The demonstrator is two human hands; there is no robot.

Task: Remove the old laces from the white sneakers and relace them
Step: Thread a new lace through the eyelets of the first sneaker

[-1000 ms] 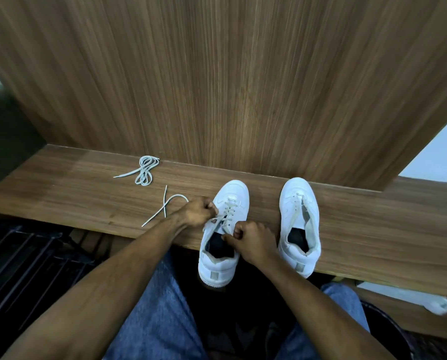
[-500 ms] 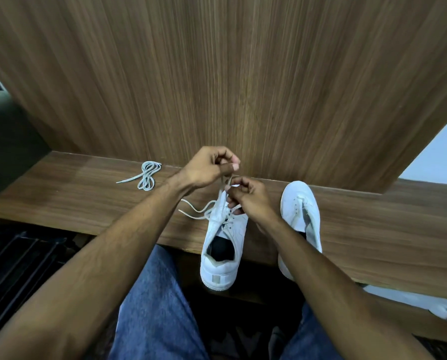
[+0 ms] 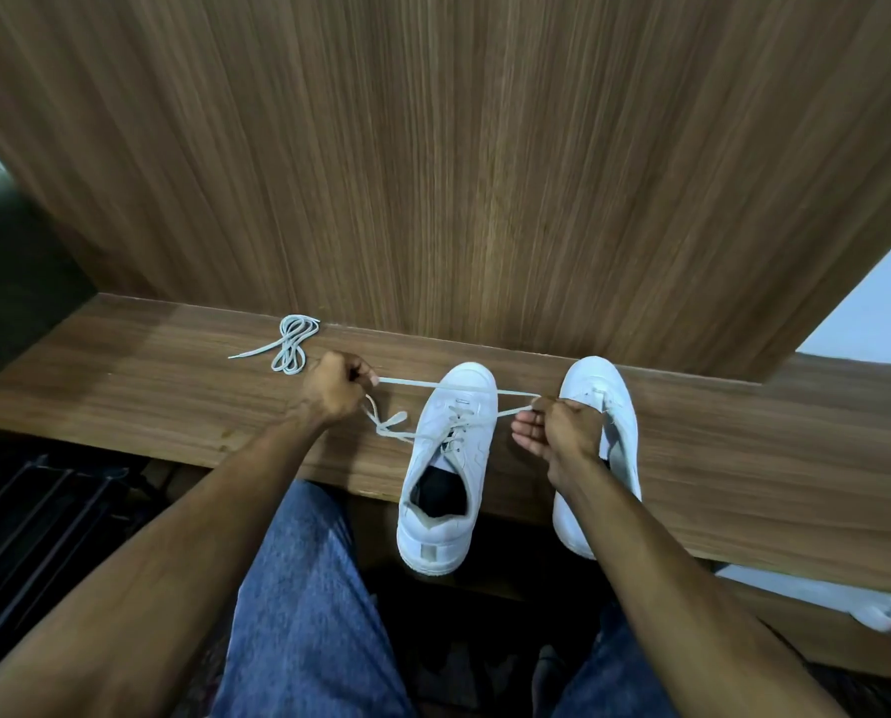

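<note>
Two white sneakers stand toe-first against the wooden wall on a low wooden ledge (image 3: 148,386). The left sneaker (image 3: 446,469) has a white lace (image 3: 417,384) threaded through its eyelets. My left hand (image 3: 335,387) grips one lace end to the left of the shoe. My right hand (image 3: 562,430) pinches the other end to the right, so the lace runs taut across the toe. Slack lace loops lie between my left hand and the shoe. The right sneaker (image 3: 606,401) is partly hidden behind my right hand and forearm; I see no lace on it.
A bundled spare lace (image 3: 290,344) lies on the ledge at the left by the wall. A white object (image 3: 842,601) sits below the ledge at the right. Dark slats (image 3: 34,520) are at the lower left. My jeans-clad knees fill the foreground.
My hands were together above the left sneaker's toe; they have moved apart sideways, drawing the lace ends out left and right until taut.
</note>
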